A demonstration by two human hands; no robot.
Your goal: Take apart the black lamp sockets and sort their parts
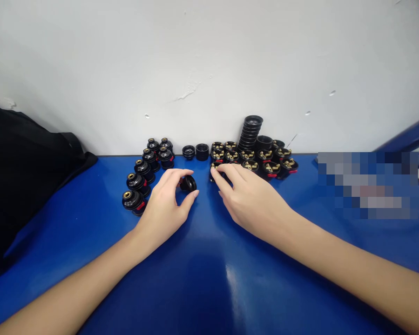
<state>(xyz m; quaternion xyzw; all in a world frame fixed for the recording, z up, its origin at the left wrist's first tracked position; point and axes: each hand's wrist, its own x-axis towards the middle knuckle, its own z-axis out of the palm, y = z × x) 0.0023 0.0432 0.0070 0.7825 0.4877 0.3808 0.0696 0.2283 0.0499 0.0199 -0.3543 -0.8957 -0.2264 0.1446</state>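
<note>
Left hand [165, 197] holds cap [188, 184]; right hand [247, 191] at open socket [214, 164], grip unclear. Capped sockets [144, 171] look done; uncapped sockets [250, 166] remain, table's [153, 288] back edge.

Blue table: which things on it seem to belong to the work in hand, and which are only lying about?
Seem to belong:
- black cap in the left hand
- open black pieces with brass contacts, the right hand at one
- stacked black caps
- closed black units, left

Probably lying about:
- black cloth, far left

What the pixelated patch hides, I cannot tell.
</note>
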